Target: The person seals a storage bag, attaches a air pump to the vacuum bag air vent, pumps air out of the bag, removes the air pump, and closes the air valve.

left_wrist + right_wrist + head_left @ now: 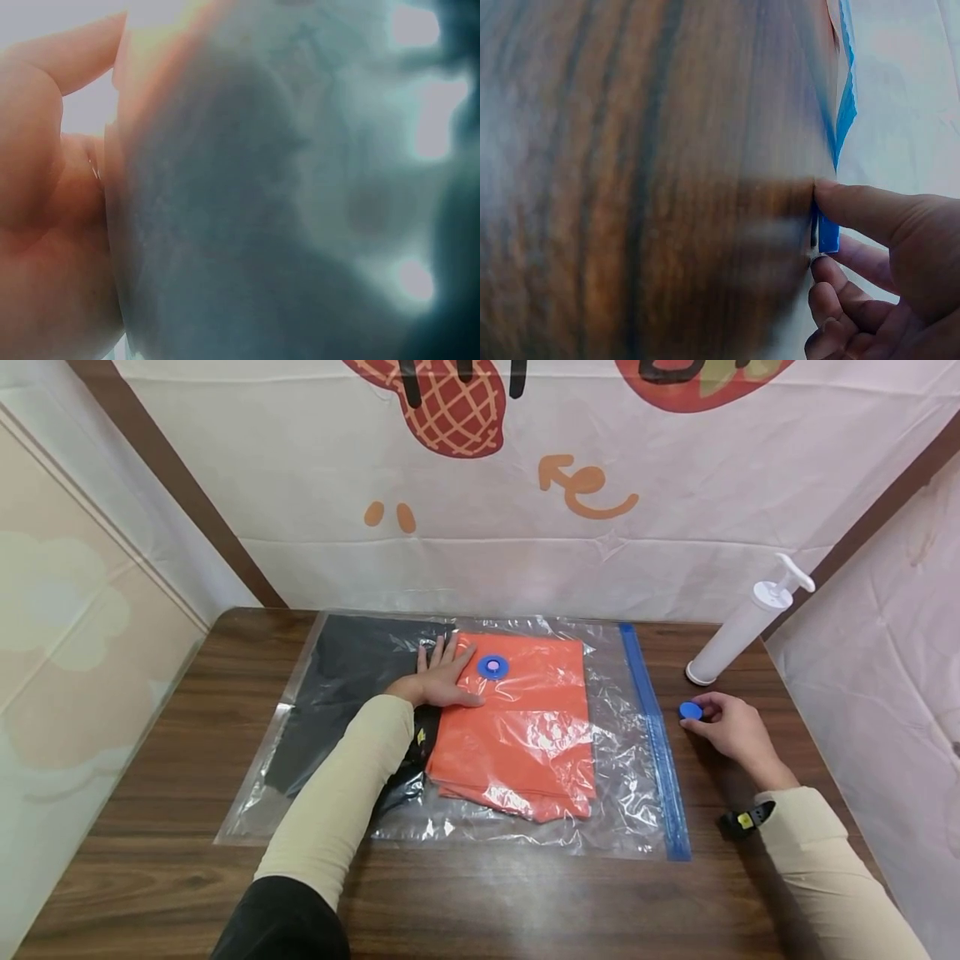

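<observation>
A transparent vacuum storage bag (622, 777) lies flat, with folded orange cloth (517, 743) and folded black cloth (337, 668) inside. On its top sits a blue valve (492, 667) with a pale centre. My left hand (444, 681) rests on the bag with fingers spread, over the border between the two cloths and left of the valve. Right of the bag, my right hand (731, 727) pinches a round blue valve cap (691, 711) between thumb and fingers, low at the table. In the right wrist view the cap (829, 234) shows edge-on between thumb and fingers.
A white hand pump (742, 631) stands tilted at the back right, just behind my right hand. The bag's blue zip edge (654, 743) runs along its right side. Printed cloth hangs behind and beside the wooden table (525, 902).
</observation>
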